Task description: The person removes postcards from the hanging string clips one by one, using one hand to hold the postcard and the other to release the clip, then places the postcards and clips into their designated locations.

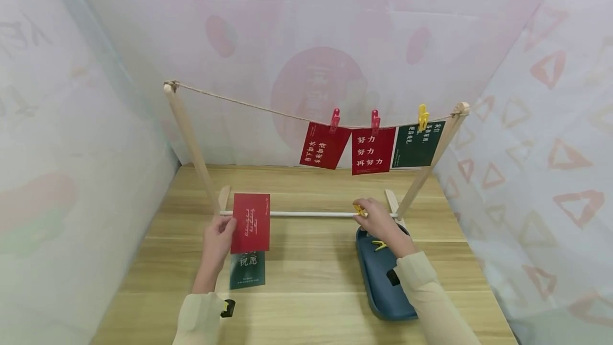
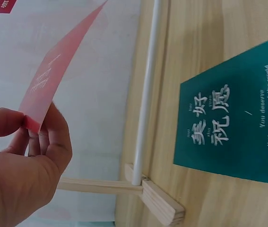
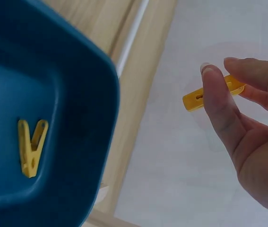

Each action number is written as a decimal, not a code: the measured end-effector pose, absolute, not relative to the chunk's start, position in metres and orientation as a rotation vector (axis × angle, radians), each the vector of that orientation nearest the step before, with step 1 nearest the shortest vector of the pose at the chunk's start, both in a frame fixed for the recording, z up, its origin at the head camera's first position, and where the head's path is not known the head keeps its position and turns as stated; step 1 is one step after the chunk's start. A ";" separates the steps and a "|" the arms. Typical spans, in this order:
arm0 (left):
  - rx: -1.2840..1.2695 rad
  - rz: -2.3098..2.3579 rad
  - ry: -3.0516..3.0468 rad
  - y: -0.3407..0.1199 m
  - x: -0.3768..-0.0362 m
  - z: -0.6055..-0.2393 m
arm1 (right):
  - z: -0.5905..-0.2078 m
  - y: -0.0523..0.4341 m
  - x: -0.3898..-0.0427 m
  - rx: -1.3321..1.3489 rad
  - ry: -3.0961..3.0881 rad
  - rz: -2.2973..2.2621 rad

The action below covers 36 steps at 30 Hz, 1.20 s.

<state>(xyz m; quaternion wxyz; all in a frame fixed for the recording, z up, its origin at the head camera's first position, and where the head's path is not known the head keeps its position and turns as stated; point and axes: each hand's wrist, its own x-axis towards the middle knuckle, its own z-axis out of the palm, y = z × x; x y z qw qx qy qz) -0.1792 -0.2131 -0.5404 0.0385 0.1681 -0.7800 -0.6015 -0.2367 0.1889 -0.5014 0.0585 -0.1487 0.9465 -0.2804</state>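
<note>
Between thumb and fingers, my left hand pinches a red card with white script by its left edge. Under it on the table lies a dark green card with white lettering, partly covered by the red one in the head view. My right hand pinches a yellow clothespin above the far end of a blue tray. Another yellow clothespin lies inside that tray.
A twine line spans two wooden posts. From its right half hang two red cards on red clothespins and a green card on a yellow clothespin. A white rod joins the posts low down.
</note>
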 end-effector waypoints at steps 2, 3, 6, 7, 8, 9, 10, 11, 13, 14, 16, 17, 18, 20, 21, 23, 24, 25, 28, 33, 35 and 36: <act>0.526 -1.846 -2.393 -0.214 -0.177 -0.543 | -0.505 0.192 -0.235 -0.468 2.879 -0.837; 0.525 -1.848 -2.390 -0.215 -0.176 -0.545 | -0.507 0.194 -0.234 -0.473 2.892 -0.825; 0.531 -1.845 -2.399 -0.218 -0.174 -0.550 | -0.513 0.200 -0.231 -0.499 2.922 -0.778; 0.537 -1.843 -2.412 -0.219 -0.172 -0.552 | -0.515 0.202 -0.229 -0.502 2.925 -0.771; 0.545 -1.838 -2.428 -0.220 -0.171 -0.554 | -0.517 0.203 -0.227 -0.504 2.926 -0.763; 0.554 -1.838 -2.445 -0.221 -0.170 -0.556 | -0.519 0.205 -0.225 -0.507 2.930 -0.751; 0.557 -1.840 -2.461 -0.222 -0.168 -0.558 | -0.521 0.207 -0.223 -0.512 2.928 -0.746; 0.563 -1.842 -2.472 -0.223 -0.166 -0.560 | -0.524 0.208 -0.221 -0.514 2.932 -0.738; 0.578 -1.858 -2.481 -0.225 -0.163 -0.565 | -0.528 0.211 -0.218 -0.520 2.941 -0.716; 0.585 -1.870 -2.481 -0.225 -0.162 -0.568 | -0.530 0.212 -0.216 -0.524 2.944 -0.702; 0.602 -1.884 -2.494 -0.226 -0.159 -0.573 | -0.534 0.215 -0.214 -0.527 2.954 -0.640; 0.617 -1.885 -2.505 -0.227 -0.158 -0.575 | -0.536 0.217 -0.212 -0.520 2.951 -0.610; 0.626 -1.884 -2.516 -0.227 -0.157 -0.578 | -0.538 0.218 -0.211 -0.512 2.943 -0.582; 0.650 -1.882 -2.533 -0.227 -0.154 -0.582 | -0.541 0.221 -0.209 -0.498 2.924 -0.530; 0.661 -1.874 -2.546 -0.227 -0.153 -0.584 | -0.543 0.222 -0.208 -0.497 2.918 -0.503; 0.670 -1.871 -2.549 -0.227 -0.153 -0.586 | -0.546 0.226 -0.206 -0.486 2.904 -0.475; 0.673 -1.874 -2.549 -0.227 -0.153 -0.588 | -0.549 0.228 -0.204 -0.477 2.899 -0.460; 0.675 -1.870 -2.559 -0.228 -0.153 -0.588 | -0.551 0.230 -0.203 -0.475 2.896 -0.442; 0.668 -1.859 -2.595 -0.229 -0.152 -0.592 | -0.559 0.236 -0.197 -0.458 2.871 -0.418; 0.659 -1.778 -2.692 -0.234 -0.151 -0.603 | -0.572 0.244 -0.189 -0.438 2.823 -0.401; 0.669 -1.733 -2.728 -0.234 -0.150 -0.608 | -0.576 0.246 -0.188 -0.431 2.814 -0.392; 0.667 -1.715 -2.741 -0.234 -0.150 -0.610 | -0.578 0.247 -0.187 -0.427 2.813 -0.389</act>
